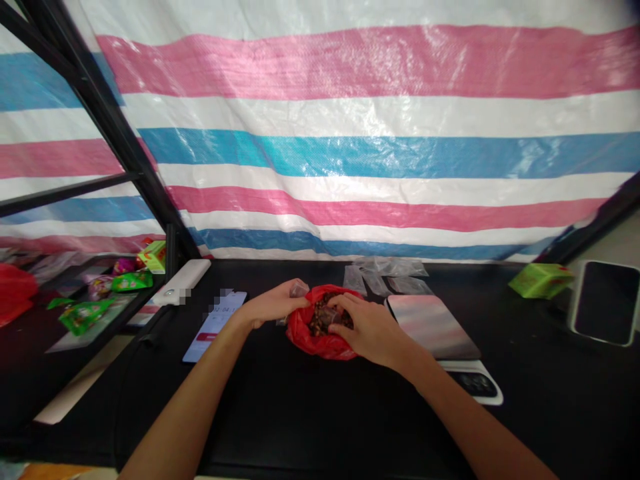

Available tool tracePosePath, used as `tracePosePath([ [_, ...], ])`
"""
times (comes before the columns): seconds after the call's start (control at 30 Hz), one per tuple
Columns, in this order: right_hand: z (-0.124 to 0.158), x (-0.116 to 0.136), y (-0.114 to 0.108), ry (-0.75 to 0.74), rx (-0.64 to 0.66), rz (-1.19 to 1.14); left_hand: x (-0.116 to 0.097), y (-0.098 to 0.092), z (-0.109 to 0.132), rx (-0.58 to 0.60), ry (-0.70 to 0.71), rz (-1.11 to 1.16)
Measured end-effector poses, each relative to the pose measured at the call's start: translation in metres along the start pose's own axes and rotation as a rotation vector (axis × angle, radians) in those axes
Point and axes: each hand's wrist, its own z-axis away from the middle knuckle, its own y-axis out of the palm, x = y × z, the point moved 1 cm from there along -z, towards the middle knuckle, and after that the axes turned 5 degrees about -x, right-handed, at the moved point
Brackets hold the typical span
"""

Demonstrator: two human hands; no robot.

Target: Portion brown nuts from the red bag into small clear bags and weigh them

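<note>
A red plastic bag (324, 347) stands with its mouth open on the black table, holding many small brown pieces (317, 324) that look like nuts or beans. At its left rim is my left hand (273, 303), its fingers closed on a small clear plastic bag (299, 288). My right hand (373, 327) reaches into the mouth from the right. Its thumb and fingers curl around a small, dull, partly see-through thing (329, 316) among the pieces; I cannot make out what it is.
Flat clear plastic bags (387, 270) lie behind the red bag. A silver slab (433, 327) overlaps a white-edged phone (475, 383) at right. Left are a lit phone (215, 327) and a white device (185, 280). A green box (541, 280) and propped phone (605, 302) stand far right.
</note>
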Motion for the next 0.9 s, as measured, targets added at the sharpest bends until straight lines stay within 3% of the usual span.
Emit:
tracePosePath([
  [0.27, -0.001, -0.002, 0.006, 0.077, -0.073, -0.002, 0.002, 0.005, -0.005, -0.121, -0.039, 0.102],
  [0.37, -0.002, -0.004, 0.006, 0.114, -0.094, 0.024, 0.0, 0.007, -0.004, -0.101, -0.044, 0.129],
  [0.5, -0.003, -0.006, 0.008, 0.092, -0.117, 0.016, -0.004, 0.009, -0.004, -0.076, -0.025, 0.198],
  [0.67, -0.003, -0.009, 0.01, 0.035, -0.124, 0.045, -0.002, 0.013, -0.007, -0.177, -0.013, 0.295],
  [0.9, -0.003, -0.013, 0.01, 0.042, -0.108, 0.141, 0.009, 0.026, -0.015, -0.219, -0.028, 0.315],
])
